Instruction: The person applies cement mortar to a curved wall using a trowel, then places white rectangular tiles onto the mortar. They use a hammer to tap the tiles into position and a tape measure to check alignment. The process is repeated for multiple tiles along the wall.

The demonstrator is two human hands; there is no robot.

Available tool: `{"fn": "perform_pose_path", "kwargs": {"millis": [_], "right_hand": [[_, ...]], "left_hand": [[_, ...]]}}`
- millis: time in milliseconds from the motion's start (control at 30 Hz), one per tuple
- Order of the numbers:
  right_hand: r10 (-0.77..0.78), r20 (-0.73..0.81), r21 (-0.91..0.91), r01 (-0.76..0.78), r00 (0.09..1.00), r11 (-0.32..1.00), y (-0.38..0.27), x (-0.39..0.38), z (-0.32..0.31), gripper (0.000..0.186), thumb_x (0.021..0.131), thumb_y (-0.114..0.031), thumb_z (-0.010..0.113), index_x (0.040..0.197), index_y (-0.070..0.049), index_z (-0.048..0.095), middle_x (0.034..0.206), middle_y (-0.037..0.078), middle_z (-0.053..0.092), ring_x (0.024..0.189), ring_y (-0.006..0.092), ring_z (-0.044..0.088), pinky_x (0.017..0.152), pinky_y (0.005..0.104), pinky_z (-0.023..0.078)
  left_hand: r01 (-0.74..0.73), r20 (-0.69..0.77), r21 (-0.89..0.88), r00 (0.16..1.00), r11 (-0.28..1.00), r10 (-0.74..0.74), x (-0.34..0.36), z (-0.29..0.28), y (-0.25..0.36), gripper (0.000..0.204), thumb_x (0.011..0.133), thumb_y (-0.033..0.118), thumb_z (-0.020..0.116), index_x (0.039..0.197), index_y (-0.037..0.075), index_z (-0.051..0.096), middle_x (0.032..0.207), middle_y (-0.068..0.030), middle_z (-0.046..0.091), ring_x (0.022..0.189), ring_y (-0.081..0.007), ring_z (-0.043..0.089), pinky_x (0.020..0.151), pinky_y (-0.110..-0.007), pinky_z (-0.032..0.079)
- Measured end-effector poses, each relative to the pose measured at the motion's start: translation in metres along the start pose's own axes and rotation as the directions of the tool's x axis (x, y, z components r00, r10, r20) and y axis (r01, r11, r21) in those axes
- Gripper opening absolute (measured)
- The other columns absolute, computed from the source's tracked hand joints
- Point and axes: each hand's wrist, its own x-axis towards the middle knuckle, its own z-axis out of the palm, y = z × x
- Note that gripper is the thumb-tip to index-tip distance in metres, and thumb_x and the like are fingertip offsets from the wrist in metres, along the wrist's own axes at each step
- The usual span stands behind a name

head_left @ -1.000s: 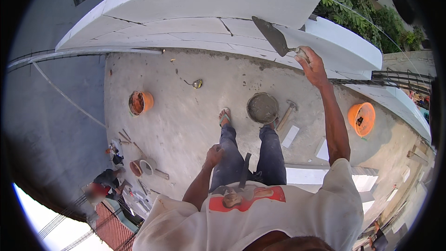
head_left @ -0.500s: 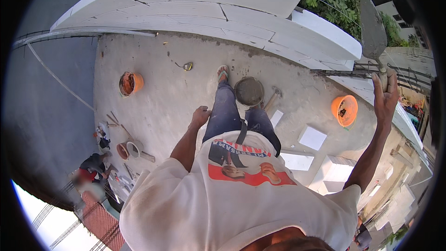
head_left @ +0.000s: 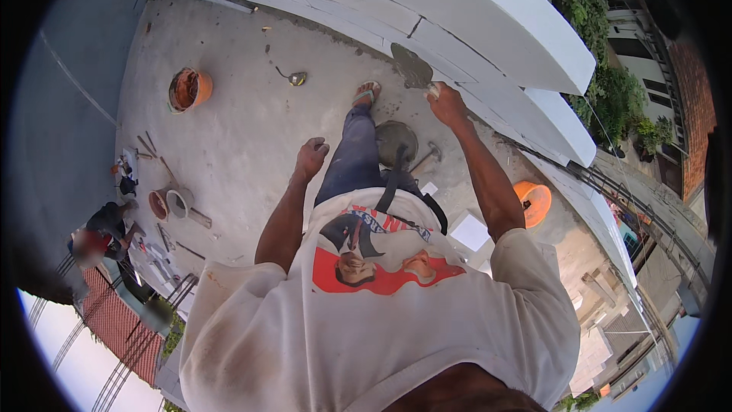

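Note:
In front of the white block wall [head_left: 496, 23], my right hand [head_left: 446, 103] grips a trowel [head_left: 412, 67] by its handle, its blade dark grey and beside the lower courses. My left hand [head_left: 311, 154] hangs left of my leg, fingers loosely curled, with nothing visible in it. A round bucket of grey mortar [head_left: 393, 137] stands on the floor between my hands, partly hidden by my leg. A hammer [head_left: 431, 150] lies just right of it.
Orange buckets [head_left: 189, 90] [head_left: 534, 204] stand left and right. A tape measure [head_left: 297, 78], white blocks [head_left: 469, 233], two pails [head_left: 181, 204] and several long tools lie about. A co-worker [head_left: 110, 233] crouches at lower left. Rebar [head_left: 610, 185] runs along the wall's right.
My right hand swung the trowel out to the right, then back left toward the wall's face. My left hand moved up and left in view. The camera view has shifted.

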Motion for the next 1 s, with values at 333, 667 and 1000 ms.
{"fn": "perform_pose_path", "kwargs": {"millis": [333,667,1000], "right_hand": [[-0.01,0.016,0.054,0.009,1.0,0.998,-0.046,0.011,-0.082,0.043,0.096,-0.042,0.072,0.126,-0.011,0.071,0.115,0.022,0.076,0.109,0.0435,0.072,0.094,0.053,0.056],[-0.299,-0.237,0.257,0.357,0.924,0.898,-0.058,-0.161,-0.239,0.031,0.099,-0.02,0.077,0.123,-0.002,0.069,0.101,0.008,0.07,0.086,0.0158,0.062,0.081,0.0333,0.052],[-0.096,-0.476,-0.176,0.012,0.874,0.984,-0.009,-0.176,-0.467,0.047,0.102,-0.037,0.073,0.132,-0.001,0.069,0.107,0.012,0.074,0.091,0.0198,0.066,0.082,0.0334,0.052]], "left_hand": [[0.081,0.011,0.309,0.996,0.948,-0.089,-0.049,-0.021,-0.14,0.048,0.09,0.035,0.064,0.117,-0.003,0.075,0.115,-0.0255,0.076,0.105,-0.0383,0.073,0.092,-0.045,0.056],[-0.03,-0.05,0.064,0.998,0.998,0.033,-0.047,0.035,-0.093,0.037,0.089,0.036,0.062,0.089,0.0,0.07,0.098,-0.0275,0.07,0.096,-0.0428,0.069,0.084,-0.049,0.054],[-0.28,0.157,0.207,0.955,0.937,0.251,0.037,0.045,-0.137,0.037,0.091,0.037,0.065,0.084,0.001,0.069,0.092,-0.0252,0.069,0.09,-0.0388,0.068,0.082,-0.047,0.053]]}}
